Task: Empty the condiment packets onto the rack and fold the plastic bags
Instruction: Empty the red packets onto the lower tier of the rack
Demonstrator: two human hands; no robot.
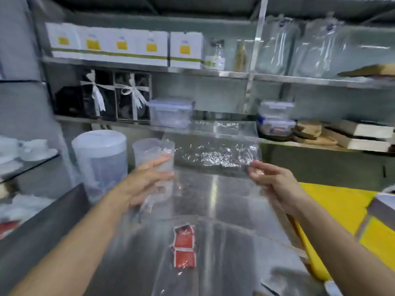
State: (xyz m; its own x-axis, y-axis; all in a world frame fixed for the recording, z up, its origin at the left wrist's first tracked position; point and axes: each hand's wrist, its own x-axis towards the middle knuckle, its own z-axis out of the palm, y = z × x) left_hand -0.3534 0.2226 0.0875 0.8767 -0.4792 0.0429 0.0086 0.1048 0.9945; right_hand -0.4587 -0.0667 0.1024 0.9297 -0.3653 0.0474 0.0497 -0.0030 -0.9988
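Right grip [269,178] pinches the right edge of the clear plastic bag [213,155] between curled fingers and thumb, while the left grip [147,180] lies with its fingers nearly straight against the bag's left side, so the bag hangs stretched in the air above the steel table [245,253]. Below the bag, nearer the person, two red condiment packets [184,246] lie end to end on the table. Behind the bag's left end stands a clear measuring cup [149,149], with a lidded translucent jug [100,159] further left.
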